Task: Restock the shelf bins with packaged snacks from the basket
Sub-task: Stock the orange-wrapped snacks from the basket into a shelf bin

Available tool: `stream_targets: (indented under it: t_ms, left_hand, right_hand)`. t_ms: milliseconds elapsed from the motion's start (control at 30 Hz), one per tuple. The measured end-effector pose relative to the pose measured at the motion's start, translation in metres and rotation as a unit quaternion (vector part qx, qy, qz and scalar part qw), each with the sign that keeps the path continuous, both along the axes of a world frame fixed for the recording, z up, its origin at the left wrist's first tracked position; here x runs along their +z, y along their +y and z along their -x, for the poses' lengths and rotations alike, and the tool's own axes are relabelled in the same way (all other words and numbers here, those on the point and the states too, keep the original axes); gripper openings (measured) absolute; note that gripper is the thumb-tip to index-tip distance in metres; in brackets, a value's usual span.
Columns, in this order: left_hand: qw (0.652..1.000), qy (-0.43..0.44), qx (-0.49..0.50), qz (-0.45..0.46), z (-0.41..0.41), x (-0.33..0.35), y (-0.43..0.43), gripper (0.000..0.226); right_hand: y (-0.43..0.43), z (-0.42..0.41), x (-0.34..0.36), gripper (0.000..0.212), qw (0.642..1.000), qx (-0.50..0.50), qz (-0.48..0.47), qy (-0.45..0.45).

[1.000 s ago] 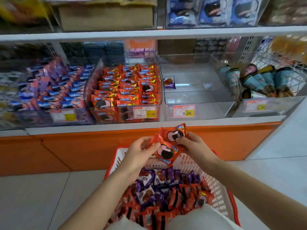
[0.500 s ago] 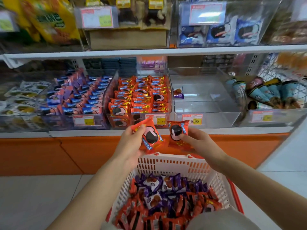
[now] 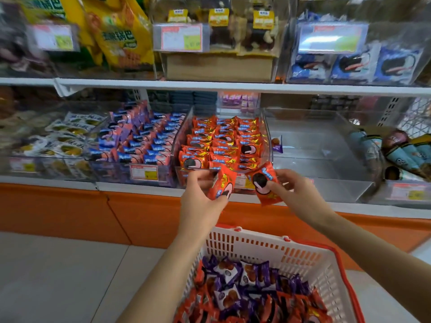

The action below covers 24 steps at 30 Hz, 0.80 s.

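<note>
Head view. We found the left hand raised in front of the shelf, with fingers and thumb pinching one orange packet near its lower end. The right hand, just beside it, gripped a second orange packet, with the thumb laid across its printed face. The two packets were near each other but apart.

Directly beyond both hands stood the orange-packet bin, clear-walled and stocked in rows with matching packets. Beyond the right hand and to its right we noted a clear bin holding a single purple packet against its left wall. To the left of the left hand was a blue-packet bin.

Below the hands and nearer the person, the white basket held mixed orange and purple packets, between the two forearms.
</note>
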<state>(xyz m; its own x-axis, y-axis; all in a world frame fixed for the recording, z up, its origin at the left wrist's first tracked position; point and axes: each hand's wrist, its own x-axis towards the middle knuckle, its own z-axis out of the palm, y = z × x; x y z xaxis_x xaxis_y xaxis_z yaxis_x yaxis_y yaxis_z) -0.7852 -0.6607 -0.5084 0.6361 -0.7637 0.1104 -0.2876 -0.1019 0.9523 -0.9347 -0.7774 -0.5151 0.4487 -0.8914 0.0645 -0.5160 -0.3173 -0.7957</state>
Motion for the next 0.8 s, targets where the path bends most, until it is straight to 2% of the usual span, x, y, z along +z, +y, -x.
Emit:
stream_targets:
  t_ms: [167,300,400,500,600,667,733,800]
  left_hand:
    - [0.998,-0.062,0.007,0.021,-0.011,-0.008,0.001,0.032]
    - [0.996,-0.084,0.017,0.035,-0.018,-0.011,-0.002,0.032]
    - [0.997,-0.074,0.017,0.032,-0.024,-0.013,-0.004,0.033]
    - [0.997,-0.072,0.024,0.022,-0.031,-0.016,-0.006,0.032]
    - [0.997,-0.073,0.029,0.016,-0.037,-0.020,-0.008,0.030]
    - [0.997,-0.071,0.025,0.012,-0.039,-0.023,-0.009,0.030]
    - [0.997,-0.069,0.017,0.010,-0.040,-0.025,-0.010,0.032]
    - [0.998,-0.065,0.010,0.013,-0.041,-0.028,-0.011,0.030]
  right_hand:
    - [-0.020,-0.022,0.010,0.038,0.998,0.002,0.047,0.042]
    - [-0.046,-0.042,0.021,0.037,0.982,-0.007,0.160,0.099]
    - [-0.071,-0.061,0.027,0.033,0.945,-0.019,0.253,0.206]
    - [-0.088,-0.083,0.026,0.033,0.889,-0.014,0.308,0.340]
    - [-0.097,-0.102,0.019,0.029,0.834,-0.009,0.322,0.447]
    - [-0.102,-0.111,0.017,0.027,0.813,-0.007,0.315,0.490]
    - [-0.107,-0.117,0.014,0.029,0.813,0.012,0.301,0.498]
    - [-0.111,-0.120,0.010,0.035,0.832,0.032,0.280,0.479]
